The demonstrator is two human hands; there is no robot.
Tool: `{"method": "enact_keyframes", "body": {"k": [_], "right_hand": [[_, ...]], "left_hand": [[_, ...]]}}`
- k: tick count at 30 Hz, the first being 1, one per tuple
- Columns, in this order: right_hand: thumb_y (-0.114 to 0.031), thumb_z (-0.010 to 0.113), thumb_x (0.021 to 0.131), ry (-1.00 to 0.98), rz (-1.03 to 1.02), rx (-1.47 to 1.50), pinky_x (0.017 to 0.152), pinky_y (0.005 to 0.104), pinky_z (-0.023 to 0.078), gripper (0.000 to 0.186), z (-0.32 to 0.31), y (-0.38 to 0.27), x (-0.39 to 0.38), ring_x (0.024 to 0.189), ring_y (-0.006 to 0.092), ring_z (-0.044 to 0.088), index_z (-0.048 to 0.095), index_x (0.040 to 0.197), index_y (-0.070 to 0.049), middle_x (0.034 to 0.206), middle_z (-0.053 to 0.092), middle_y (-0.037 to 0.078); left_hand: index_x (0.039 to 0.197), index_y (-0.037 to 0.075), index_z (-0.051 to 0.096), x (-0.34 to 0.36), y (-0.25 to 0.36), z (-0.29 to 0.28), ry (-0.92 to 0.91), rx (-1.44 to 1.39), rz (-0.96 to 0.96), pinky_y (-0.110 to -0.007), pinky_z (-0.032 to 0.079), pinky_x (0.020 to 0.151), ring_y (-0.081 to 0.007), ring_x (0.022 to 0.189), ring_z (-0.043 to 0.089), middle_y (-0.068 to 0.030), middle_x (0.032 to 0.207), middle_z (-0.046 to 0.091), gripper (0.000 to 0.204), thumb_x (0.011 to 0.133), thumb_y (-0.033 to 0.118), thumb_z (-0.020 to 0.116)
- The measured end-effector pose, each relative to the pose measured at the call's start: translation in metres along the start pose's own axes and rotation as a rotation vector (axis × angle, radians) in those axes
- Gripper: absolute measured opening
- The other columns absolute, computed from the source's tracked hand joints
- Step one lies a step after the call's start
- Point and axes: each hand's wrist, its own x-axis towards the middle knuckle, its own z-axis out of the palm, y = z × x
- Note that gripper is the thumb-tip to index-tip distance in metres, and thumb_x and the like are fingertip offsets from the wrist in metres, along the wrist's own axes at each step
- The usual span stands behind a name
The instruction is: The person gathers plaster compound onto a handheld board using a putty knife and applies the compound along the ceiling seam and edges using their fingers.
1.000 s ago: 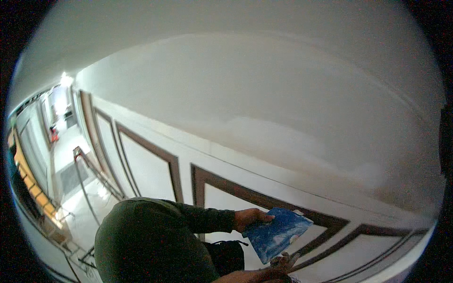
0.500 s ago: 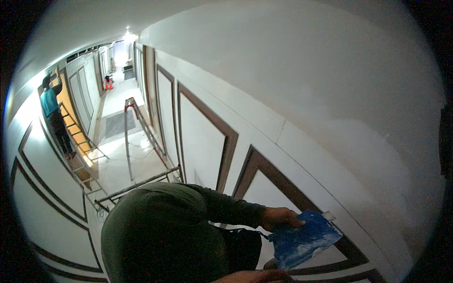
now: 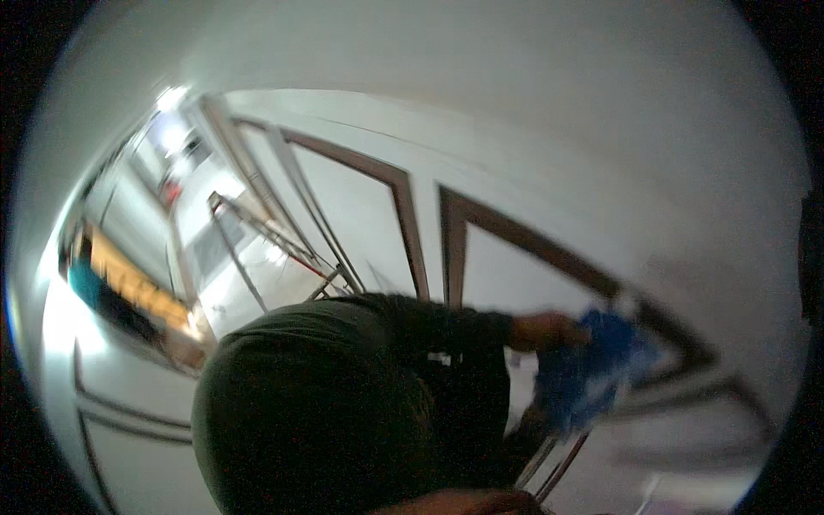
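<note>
My left arm, in a dark green sleeve, reaches to the right across the picture. At its end my left hand (image 3: 549, 330) is closed on the near edge of a blue, flat, flexible-looking piece (image 3: 592, 369) smeared with white. Motion blurs this piece, and I cannot make out its exact kind. It hangs in front of the white wall panel with dark brown moulding (image 3: 541, 249). Bare skin of my right hand or forearm (image 3: 472, 502) shows at the lower edge, with the fingers hidden. A small pale patch (image 3: 627, 305) borders the top of the blue piece.
Down the corridor at left stands a stepladder (image 3: 236, 245). Beyond it, a person in a teal top (image 3: 90, 287) is by the left wall, near an orange-lit doorway (image 3: 142, 279). Thin rails (image 3: 562, 468) show below the blue piece. Further off is a red object (image 3: 172, 190).
The whole view has swung and blurred, so the corridor and wall panels sit differently. My left hand and the blue piece now appear higher and farther right, still together.
</note>
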Motion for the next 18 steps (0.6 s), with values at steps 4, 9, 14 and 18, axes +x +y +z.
{"method": "enact_keyframes", "body": {"k": [4, 9, 14, 18], "right_hand": [[-0.029, 0.039, 0.089, -0.115, 0.041, 0.148, 0.083, 0.0384, 0.044, 0.037, 0.002, -0.007, -0.010, 0.108, 0.0222, 0.048, 0.048, 0.115, -0.005, 0.115, 0.049, 0.013], [-0.028, 0.041, 0.089, -0.080, 0.026, 0.320, 0.082, 0.0371, 0.044, 0.036, -0.037, 0.006, -0.068, 0.107, 0.0209, 0.050, 0.049, 0.114, -0.005, 0.111, 0.053, 0.012], [-0.026, 0.042, 0.089, -0.008, -0.016, 0.391, 0.081, 0.0359, 0.045, 0.034, -0.048, 0.032, -0.115, 0.105, 0.0195, 0.052, 0.051, 0.113, -0.005, 0.107, 0.057, 0.011], [-0.026, 0.042, 0.088, 0.149, 0.048, 0.430, 0.079, 0.0358, 0.046, 0.036, -0.061, 0.057, -0.147, 0.100, 0.0209, 0.054, 0.050, 0.115, -0.004, 0.104, 0.058, 0.012]], "left_hand": [[0.103, -0.003, 0.052, 0.032, -0.019, -0.028, 0.002, 0.088, -0.035, -0.042, 0.045, 0.082, -0.0287, 0.088, 0.058, -0.0188, 0.099, 0.058, 0.039, 0.088, 0.033, 0.047], [0.114, -0.009, 0.041, 0.072, -0.033, 0.020, -0.051, -0.105, -0.154, -0.042, 0.043, 0.085, -0.0266, 0.097, 0.054, -0.0185, 0.106, 0.055, 0.046, 0.089, 0.030, 0.046], [0.113, -0.006, 0.042, 0.090, -0.070, 0.043, -0.298, 0.112, -0.282, -0.039, 0.041, 0.090, -0.0234, 0.097, 0.054, -0.0137, 0.104, 0.056, 0.043, 0.089, 0.029, 0.047], [0.111, -0.004, 0.045, 0.101, -0.137, 0.068, -0.316, -0.163, -0.504, -0.039, 0.044, 0.085, -0.0225, 0.093, 0.056, -0.0118, 0.101, 0.058, 0.041, 0.086, 0.028, 0.052]]}}
